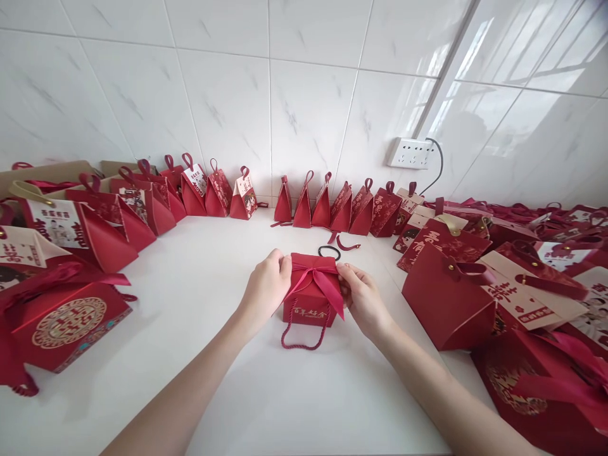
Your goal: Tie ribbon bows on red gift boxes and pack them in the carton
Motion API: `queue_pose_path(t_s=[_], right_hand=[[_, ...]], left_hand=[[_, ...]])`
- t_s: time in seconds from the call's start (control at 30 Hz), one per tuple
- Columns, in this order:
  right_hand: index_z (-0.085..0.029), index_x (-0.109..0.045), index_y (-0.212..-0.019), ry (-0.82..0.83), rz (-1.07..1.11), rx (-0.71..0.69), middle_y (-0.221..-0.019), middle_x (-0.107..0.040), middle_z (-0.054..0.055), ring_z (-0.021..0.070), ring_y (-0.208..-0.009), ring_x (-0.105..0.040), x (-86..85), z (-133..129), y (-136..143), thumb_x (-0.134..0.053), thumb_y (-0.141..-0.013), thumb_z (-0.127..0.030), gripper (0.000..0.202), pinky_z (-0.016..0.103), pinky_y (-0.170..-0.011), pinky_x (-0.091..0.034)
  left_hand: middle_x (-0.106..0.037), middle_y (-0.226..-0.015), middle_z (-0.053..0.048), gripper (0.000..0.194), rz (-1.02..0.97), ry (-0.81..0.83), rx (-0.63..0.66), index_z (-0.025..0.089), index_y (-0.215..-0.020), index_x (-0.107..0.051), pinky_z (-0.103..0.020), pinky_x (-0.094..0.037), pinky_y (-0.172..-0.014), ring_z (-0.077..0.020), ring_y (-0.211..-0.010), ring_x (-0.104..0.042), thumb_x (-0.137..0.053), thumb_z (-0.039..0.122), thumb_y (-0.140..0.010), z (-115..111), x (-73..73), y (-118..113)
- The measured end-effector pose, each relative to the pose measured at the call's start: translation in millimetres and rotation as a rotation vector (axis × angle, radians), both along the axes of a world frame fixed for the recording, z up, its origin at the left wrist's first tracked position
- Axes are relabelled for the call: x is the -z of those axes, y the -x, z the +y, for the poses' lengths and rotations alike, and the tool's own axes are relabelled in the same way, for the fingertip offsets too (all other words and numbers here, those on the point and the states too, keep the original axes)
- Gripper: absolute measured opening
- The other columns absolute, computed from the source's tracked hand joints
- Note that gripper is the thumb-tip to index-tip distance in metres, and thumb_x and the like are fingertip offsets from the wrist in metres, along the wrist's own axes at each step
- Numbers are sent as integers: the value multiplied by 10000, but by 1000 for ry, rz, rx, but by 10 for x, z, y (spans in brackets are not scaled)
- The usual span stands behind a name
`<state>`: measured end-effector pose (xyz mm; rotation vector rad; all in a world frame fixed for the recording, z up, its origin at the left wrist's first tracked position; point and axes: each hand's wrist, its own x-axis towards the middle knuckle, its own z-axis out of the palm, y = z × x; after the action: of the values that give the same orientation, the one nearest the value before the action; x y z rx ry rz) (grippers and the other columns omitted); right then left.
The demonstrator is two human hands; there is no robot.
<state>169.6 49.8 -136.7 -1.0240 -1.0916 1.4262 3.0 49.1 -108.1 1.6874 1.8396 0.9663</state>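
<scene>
Curled nearly closed, your left hand [268, 282] and right hand [363, 294] seemingly pinch the ribbon bow [314, 271] on the red gift box [308, 302]: it looks tied already, anything left unclear.

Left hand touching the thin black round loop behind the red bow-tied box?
Apart. The head view shows a clear gap of white tabletop between left hand and black loop.

left grip [266, 282]: most fingertips hidden. between it and right grip [365, 294], red box [306, 301] has fine print too small to read. large box [555, 421] right of both, cut off by edge.
</scene>
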Motion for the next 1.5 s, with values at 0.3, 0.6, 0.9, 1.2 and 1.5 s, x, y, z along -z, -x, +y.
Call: queue_pose_path(t_s=[0.3, 0.6, 0.9, 1.2, 1.5], right_hand=[[-207, -479, -779, -6, -222, -61, -781, -501, 14, 142, -656, -512, -93, -17, -85, -503, -783, -609, 403, 236, -442, -458], [-273, -353, -1225, -20, -294, -199, -1242, -521, 56, 213, -1149, -522, -86, -76, -83, -583, -796, -459, 521, 345, -926, -457], [-309, -89, -1441, -354, -475, -463, -1464, -244, 109, 295, -1316, -331, -8, -32, -354, -734, -651, -266, 1021, 487, -1030, -369], [-327, -214, -1360, -631, -576, -296, -1383, -312, 108, 283, -1242, -405, 64, 59, -453, -662, -632, -124, 879, 449, -923, -469], [-335, -203, -1380, -636, -583, -261, -1420, -284, 113, 290, -1246, -420, 96, 85, -492, -663, -632, -126, 903, 436, -887, -506]], left_hand=[[-418, -596, 49, 378, -295, 116, 62, 220, -672, -358, -250, -325, -523, -128, -542, -457, -434, 560, -821, 66, -4, 40], [-602, -1129, -88, 488, -645, 385, 387, 217, -1072, -473, -353, -500, -821, -244, -1002, -622, -718, 383, -685, 17, -1, 84], [-569, -1114, -67, 477, -607, 250, 575, 214, -1129, -412, -350, -494, -831, -220, -1028, -594, -666, 336, -744, 19, 77, 108], [-356, -1430, -117, 997, -310, 27, 731, 251, -1409, -150, -435, -266, -1086, -282, -1324, -336, -755, 353, -624, 121, 173, 223], [-232, -1500, -108, 1134, 5, -111, 726, 273, -1450, -38, -448, -313, -1075, -299, -1344, -304, -772, 341, -588, 187, 274, 320]])
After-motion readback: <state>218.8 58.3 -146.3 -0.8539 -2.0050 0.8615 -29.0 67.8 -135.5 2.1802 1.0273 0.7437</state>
